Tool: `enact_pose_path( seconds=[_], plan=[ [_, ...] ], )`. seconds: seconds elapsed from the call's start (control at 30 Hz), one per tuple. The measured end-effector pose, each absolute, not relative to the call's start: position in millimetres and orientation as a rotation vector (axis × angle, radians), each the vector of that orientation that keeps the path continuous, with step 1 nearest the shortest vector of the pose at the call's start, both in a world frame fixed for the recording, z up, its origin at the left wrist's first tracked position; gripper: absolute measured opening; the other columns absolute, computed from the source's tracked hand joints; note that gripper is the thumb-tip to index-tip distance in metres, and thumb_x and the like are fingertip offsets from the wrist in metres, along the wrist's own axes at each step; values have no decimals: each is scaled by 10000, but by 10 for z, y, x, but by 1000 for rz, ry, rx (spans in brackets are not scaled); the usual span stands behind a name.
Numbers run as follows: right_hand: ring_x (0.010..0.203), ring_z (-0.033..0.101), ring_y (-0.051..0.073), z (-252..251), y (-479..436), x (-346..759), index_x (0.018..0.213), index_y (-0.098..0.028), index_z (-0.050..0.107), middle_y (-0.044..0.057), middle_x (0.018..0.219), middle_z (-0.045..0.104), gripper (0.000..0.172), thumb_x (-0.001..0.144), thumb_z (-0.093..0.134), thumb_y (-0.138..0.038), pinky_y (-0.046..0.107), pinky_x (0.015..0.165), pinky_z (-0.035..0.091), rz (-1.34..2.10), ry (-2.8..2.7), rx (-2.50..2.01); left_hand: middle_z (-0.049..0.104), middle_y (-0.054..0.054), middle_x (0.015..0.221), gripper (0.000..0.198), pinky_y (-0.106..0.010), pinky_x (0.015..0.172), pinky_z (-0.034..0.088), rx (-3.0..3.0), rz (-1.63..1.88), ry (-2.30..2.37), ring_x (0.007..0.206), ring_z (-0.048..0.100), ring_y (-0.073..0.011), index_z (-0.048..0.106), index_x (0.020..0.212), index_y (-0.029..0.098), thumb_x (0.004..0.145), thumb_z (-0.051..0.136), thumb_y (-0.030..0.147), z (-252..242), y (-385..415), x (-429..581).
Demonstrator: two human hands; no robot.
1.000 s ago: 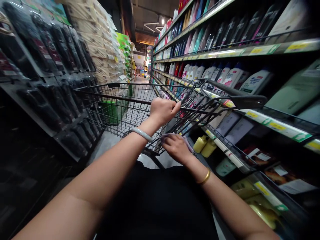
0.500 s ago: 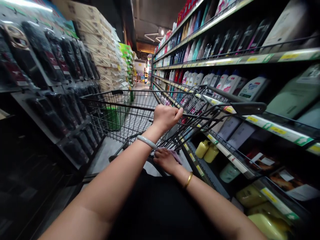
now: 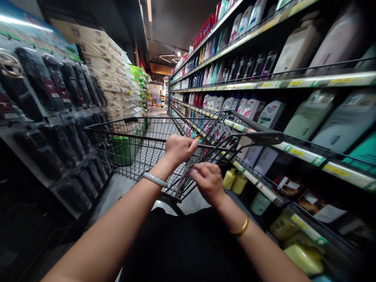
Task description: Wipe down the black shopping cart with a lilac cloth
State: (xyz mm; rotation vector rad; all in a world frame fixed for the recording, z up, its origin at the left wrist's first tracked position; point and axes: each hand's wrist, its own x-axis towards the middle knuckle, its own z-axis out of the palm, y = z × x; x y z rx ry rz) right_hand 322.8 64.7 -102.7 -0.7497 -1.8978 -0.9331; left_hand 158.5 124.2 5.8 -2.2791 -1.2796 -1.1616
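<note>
My left hand (image 3: 179, 148) is closed round the top bar of a black wire shopping cart (image 3: 138, 143), near its rear edge. A pale bangle sits on that wrist. Just below and to the right, my right hand (image 3: 207, 181) is curled on a small purplish cloth or pouch (image 3: 185, 177) pressed against the cart's back grille. A gold bangle is on the right wrist. The cart's dark handle (image 3: 258, 136) sticks out to the right, toward the shelves. The cart's basket looks empty.
The aisle is narrow. Shelves of shampoo and lotion bottles (image 3: 249, 105) run along the right, with yellow bottles (image 3: 235, 181) low down. Racks of dark packaged goods (image 3: 58, 117) line the left, with stacked cartons (image 3: 96, 58) behind. A green basket (image 3: 123, 149) stands on the floor ahead.
My right hand has risen from under the cart bar to just below my left hand, still on the purplish item. The view has tilted up and shifted left.
</note>
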Motion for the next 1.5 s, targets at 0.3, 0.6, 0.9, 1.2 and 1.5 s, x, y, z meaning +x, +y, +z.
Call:
enact_pose_path(
  seconds=[0.3,0.6,0.9,1.2,1.5],
  plan=[
    [1075,640,185,-442,222,3479,998,-282,779,-6,1121,809,122,1000,707,-183,355,960,457,-1010,-1836,-669,792,-91,788,514,-418,904,385,-2300,-1258,-1312,812,686,-231,704,649,224,1050,442,412,67,941,1470],
    [1064,650,209,-157,-11,3762,931,-262,767,28,1060,780,141,944,748,-122,368,966,528,-985,-1522,-718,808,-55,1194,528,-309,965,519,-2575,-1455,-1202,1141,728,-213,772,1187,252,1121,320,516,423,635,2300],
    [1026,648,252,383,-202,4211,961,-263,772,65,1074,757,121,923,757,-149,440,923,538,-869,-1250,-846,820,0,1022,483,-268,741,465,-2513,-1580,-1331,956,751,-215,773,1272,356,1110,361,548,269,509,2396],
    [1016,707,207,601,-487,4230,871,-281,768,27,1036,783,57,914,751,-248,396,963,567,-296,-1497,-532,820,-74,912,603,-297,680,345,-2117,-1780,-1352,786,706,-218,824,1151,259,1103,292,541,89,347,2281],
    [892,673,162,1142,-92,4419,839,-230,740,-2,913,738,122,763,790,-310,317,907,575,237,-1293,-511,822,-78,898,614,-289,687,358,-2048,-1872,-1216,780,704,-210,830,1070,244,1087,316,580,57,366,2131]
  ],
)
